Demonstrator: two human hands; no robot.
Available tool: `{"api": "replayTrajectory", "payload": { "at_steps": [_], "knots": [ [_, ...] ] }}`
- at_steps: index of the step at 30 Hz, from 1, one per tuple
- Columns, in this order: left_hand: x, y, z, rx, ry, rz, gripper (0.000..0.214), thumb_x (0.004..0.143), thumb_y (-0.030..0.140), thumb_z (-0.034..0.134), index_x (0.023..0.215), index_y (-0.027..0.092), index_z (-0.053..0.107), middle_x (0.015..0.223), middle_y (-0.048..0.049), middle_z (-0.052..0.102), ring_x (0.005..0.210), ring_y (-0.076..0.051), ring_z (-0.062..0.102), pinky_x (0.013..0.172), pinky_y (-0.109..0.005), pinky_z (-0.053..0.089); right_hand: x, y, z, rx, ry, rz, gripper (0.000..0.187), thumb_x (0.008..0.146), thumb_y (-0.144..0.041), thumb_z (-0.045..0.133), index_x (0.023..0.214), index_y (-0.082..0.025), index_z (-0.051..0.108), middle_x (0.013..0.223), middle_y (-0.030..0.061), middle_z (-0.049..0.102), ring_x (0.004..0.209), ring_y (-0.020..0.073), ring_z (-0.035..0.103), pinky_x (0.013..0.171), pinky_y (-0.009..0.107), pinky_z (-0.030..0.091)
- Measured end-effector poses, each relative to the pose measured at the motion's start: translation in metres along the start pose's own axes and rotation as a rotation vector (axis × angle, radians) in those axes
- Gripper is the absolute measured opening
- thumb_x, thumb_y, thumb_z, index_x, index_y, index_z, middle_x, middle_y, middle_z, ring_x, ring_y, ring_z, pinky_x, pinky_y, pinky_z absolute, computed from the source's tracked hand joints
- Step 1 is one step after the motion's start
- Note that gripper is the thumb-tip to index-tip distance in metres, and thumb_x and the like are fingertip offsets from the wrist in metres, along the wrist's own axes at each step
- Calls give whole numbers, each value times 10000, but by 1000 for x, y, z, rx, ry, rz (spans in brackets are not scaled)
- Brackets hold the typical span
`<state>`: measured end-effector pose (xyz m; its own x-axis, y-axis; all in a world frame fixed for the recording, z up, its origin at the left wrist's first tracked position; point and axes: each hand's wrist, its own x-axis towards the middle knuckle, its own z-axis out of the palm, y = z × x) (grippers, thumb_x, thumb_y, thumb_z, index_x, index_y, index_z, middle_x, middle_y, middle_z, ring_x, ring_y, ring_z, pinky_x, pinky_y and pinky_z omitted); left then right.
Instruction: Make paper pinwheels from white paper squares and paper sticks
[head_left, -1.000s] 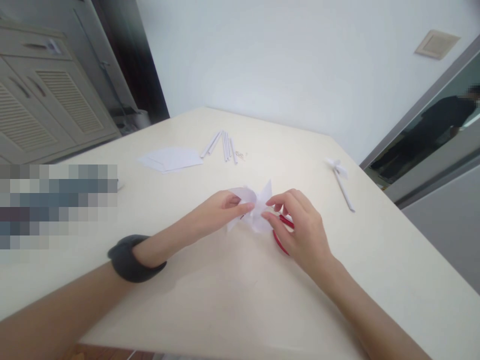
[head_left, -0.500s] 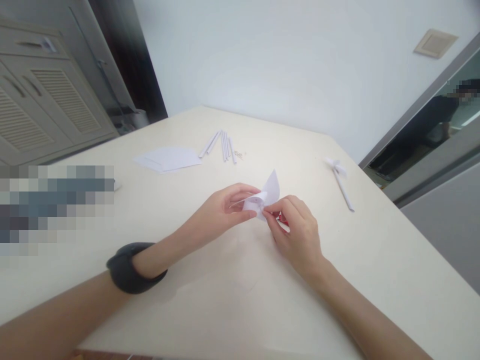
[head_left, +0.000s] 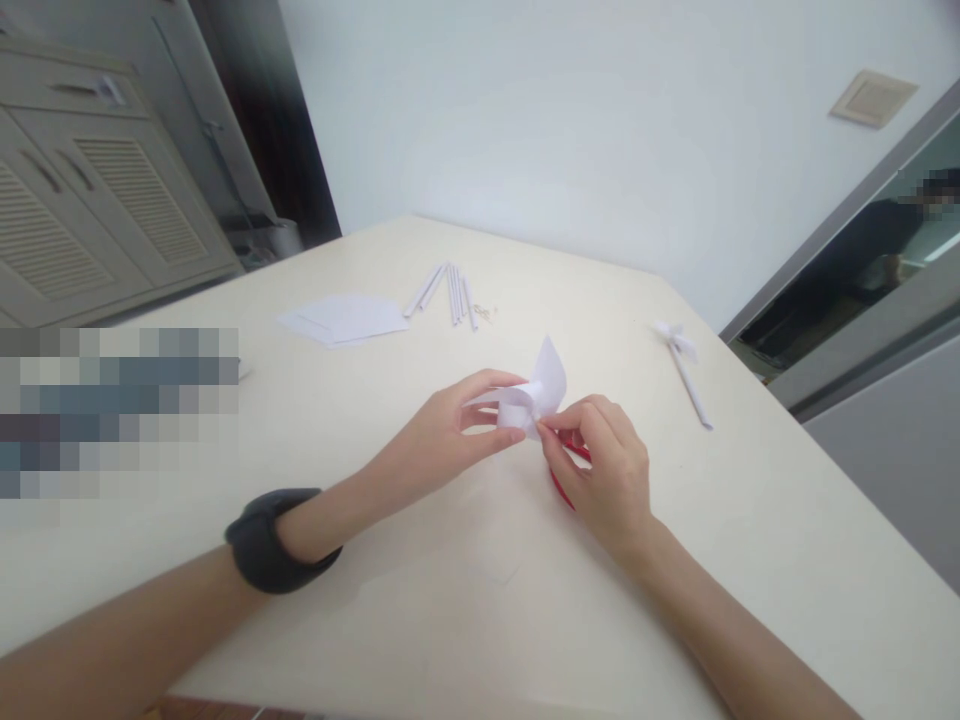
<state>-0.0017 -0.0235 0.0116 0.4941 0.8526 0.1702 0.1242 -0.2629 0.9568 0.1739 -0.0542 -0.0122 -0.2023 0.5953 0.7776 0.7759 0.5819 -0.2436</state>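
Left hand (head_left: 435, 425): half open, fingers above and thumb below, loosely holding one side of a white pinwheel of curled paper (head_left: 517, 412).
Right hand (head_left: 611, 465): thumb and forefinger pinched nearly together at the pinwheel's near right side, touching the paper; whether something tiny sits between those fingertips, I cannot tell.
Pinwheel: between the two hands, one pointed blade standing up on its far right side.
Red curved handles (head_left: 579, 453): just right of the pinwheel, mostly hidden by the right hand.
Wristband (head_left: 270, 555): broad, black, on the left wrist, nearer the person than the pinwheel and to its left.
Rolled tubes (head_left: 452, 295): slim, white, lying in a loose group beyond the pinwheel, slightly left.
Tiny bits (head_left: 482, 313): thin, brownish, beside the tubes, beyond the pinwheel; too small to make out.
Sheets (head_left: 352, 320): flat white paper, overlapping, beyond the pinwheel and well to its left.
Second pinwheel (head_left: 690, 385): white paper on a white stick, lying well right of the first.
Worktop (head_left: 390, 620): cream, smooth, spreading beneath the pinwheel on all sides.
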Motion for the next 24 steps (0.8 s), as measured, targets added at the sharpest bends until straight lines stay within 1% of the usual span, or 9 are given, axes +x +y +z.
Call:
{"api": "replayTrajectory", "payload": {
  "at_steps": [4, 7, 10, 13, 16, 17, 19, 22, 24],
  "knots": [
    [0, 0, 1, 69, 36, 58, 330, 810, 295, 582, 1129, 222, 534, 1174, -30, 573, 1059, -189, 563, 915, -292, 464, 0, 0, -1, -25, 10, -11, 98, 822, -121, 553, 763, -194, 523, 666, 7, 536, 627, 129, 458, 595, 281, 375],
    [-1, 1, 3, 96, 45, 87, 297, 813, 274, 567, 1105, 226, 546, 1165, -27, 587, 1096, -196, 543, 951, -319, 447, 0, 1, -2, -33, 6, -7, 96, 825, -126, 546, 763, -196, 523, 670, 11, 544, 633, 134, 464, 597, 284, 375],
    [-1, 2, 3, 115, 30, 104, 291, 807, 203, 534, 1098, 223, 546, 1155, -30, 594, 1089, -192, 548, 959, -330, 443, 1, 2, -1, -42, 0, -14, 96, 825, -127, 545, 761, -194, 521, 658, 8, 537, 630, 135, 462, 591, 283, 373],
    [-2, 2, 3, 124, 10, 124, 365, 764, 85, 472, 1094, 219, 549, 1179, -25, 583, 1110, -183, 536, 978, -323, 428, 1, 2, -1, -57, -2, -9, 91, 827, -135, 546, 761, -193, 522, 648, 5, 525, 629, 137, 460, 598, 284, 375],
    [-2, 2, 1, 130, 16, 132, 442, 718, 28, 397, 1075, 223, 570, 1174, -11, 593, 1128, -186, 525, 988, -331, 412, 1, 3, -2, -56, -3, -1, 84, 837, -150, 540, 767, -196, 530, 652, 6, 526, 636, 141, 464, 606, 287, 375],
    [-2, 3, 1, 135, 19, 132, 437, 720, 27, 388, 1060, 224, 580, 1150, -7, 607, 1117, -189, 532, 979, -332, 415, 1, 3, -2, -51, -2, 0, 82, 840, -153, 538, 771, -197, 535, 654, 7, 530, 638, 142, 466, 607, 287, 375],
    [-2, 4, 0, 130, 22, 126, 355, 758, 63, 412, 1015, 223, 599, 1098, -8, 630, 1071, -195, 557, 945, -328, 433, 1, 2, -2, -39, -4, 1, 78, 845, -158, 537, 779, -198, 545, 660, 9, 536, 638, 141, 468, 608, 287, 373],
    [-1, 4, -1, 77, 24, 92, 174, 819, 189, 496, 952, 205, 608, 1042, -28, 643, 997, -201, 591, 903, -320, 453, 1, -1, -3, -22, -15, 2, 68, 849, -161, 539, 794, -195, 560, 673, 11, 541, 640, 138, 469, 608, 285, 372],
    [-1, 4, -1, 30, 12, 65, 140, 823, 244, 537, 937, 190, 597, 999, -44, 644, 948, -199, 608, 878, -318, 465, 2, -2, -3, -18, -18, 0, 61, 850, -159, 538, 810, -192, 569, 669, 9, 530, 639, 136, 465, 605, 282, 371]
  ]
}}
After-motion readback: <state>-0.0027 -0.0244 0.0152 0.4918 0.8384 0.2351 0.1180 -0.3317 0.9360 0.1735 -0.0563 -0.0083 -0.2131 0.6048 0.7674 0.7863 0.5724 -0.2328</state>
